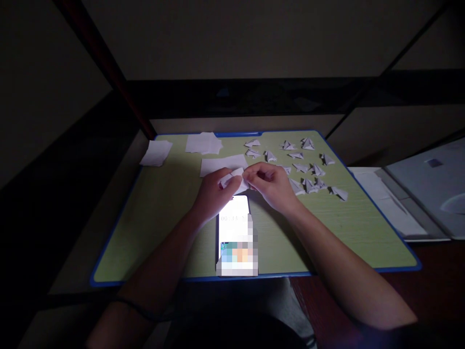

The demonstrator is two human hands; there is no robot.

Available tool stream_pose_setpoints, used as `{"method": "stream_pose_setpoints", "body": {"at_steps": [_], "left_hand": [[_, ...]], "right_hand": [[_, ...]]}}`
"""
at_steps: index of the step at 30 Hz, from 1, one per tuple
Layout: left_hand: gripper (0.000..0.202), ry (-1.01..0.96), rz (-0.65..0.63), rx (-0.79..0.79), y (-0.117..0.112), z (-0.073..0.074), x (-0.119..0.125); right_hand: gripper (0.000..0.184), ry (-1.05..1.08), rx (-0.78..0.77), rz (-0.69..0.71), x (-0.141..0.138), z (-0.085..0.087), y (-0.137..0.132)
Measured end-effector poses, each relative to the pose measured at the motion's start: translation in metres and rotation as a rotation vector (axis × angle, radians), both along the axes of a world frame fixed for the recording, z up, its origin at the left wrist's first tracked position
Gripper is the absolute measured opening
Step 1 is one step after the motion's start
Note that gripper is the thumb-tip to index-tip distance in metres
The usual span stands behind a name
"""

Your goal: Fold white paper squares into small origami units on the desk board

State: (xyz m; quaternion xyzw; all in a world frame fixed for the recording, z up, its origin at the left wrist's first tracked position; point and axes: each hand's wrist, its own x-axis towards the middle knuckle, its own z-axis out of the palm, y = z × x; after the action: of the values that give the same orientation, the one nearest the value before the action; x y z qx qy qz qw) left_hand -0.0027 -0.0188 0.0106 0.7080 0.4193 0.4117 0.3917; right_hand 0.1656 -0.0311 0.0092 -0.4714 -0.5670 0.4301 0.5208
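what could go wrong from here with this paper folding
1. The room is dark and the lit phone glares just below the left hand and right hand, so a crease in the small paper they pinch may go crooked.
2. The right forearm lies near the folded pieces; a sweep might scatter them.
3. The paper stack sits at the green board's far left edge and might slip off.

Dim room, plain wall (232, 39), green board (156, 228)

folded shapes (301, 167): about 14, upper right | paper stacks (203, 143): 2, upper left | loose sheet (223, 164): 1 | held paper piece (235, 175): 1 | phone (234, 218): 1
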Motion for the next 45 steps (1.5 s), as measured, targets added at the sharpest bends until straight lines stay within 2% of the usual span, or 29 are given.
{"method": "stream_pose_setpoints", "body": {"at_steps": [4,17,26,45], "left_hand": [[0.015,-0.027,-0.03,-0.044,-0.0021,0.0027,-0.0009],[0.011,0.012,0.058,-0.087,0.0005,0.0017,0.0036],[0.01,0.093,0.081,0.052,0.0002,0.0005,0.0026],[0.01,0.107,0.075,0.097,-0.0011,0.0001,0.003]], "right_hand": [[0.017,0.009,0.016,-0.016,0.0006,-0.0013,0.0],[0.027,0.03,0.006,0.019,-0.0016,-0.0067,-0.0009],[0.036,0.104,-0.012,0.029,-0.0057,-0.0021,-0.004],[0.036,0.064,-0.007,-0.001,-0.0042,-0.0026,-0.0042]]}}
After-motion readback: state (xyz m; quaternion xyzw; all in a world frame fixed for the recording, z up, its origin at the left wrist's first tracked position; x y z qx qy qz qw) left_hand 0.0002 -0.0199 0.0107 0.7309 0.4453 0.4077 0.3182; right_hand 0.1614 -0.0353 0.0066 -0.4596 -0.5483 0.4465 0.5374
